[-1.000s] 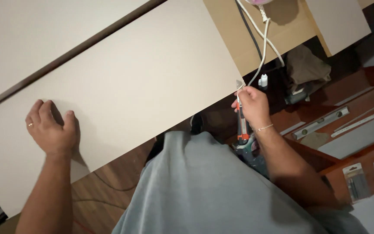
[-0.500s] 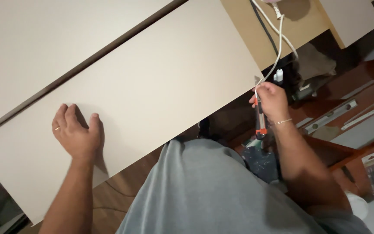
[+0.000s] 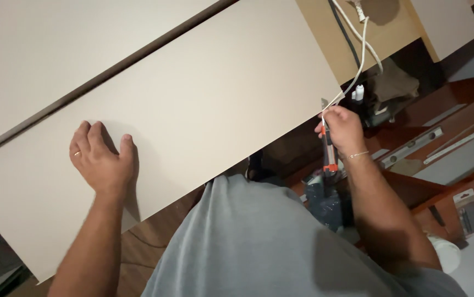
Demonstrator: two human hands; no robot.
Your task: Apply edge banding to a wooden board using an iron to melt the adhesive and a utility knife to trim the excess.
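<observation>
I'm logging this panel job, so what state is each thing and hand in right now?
Pale panel: lying flat, pressed down by a hand.
Left hand: palm down, fingers spread on the panel.
Right hand: closed around an orange utility knife at the panel's corner.
White cable: hanging loose.

White cable (image 3: 364, 52) hangs down around 1 o'clock, over some crumpled brown cloth (image 3: 393, 85). Long metal level (image 3: 413, 147) sits at 3 o'clock, small packaged item (image 3: 469, 212) near 4, reddish wood floor (image 3: 446, 181) underneath.

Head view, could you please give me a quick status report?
Left hand flat on white panel. Right hand grips utility knife at panel's edge. White cable close by.
</observation>
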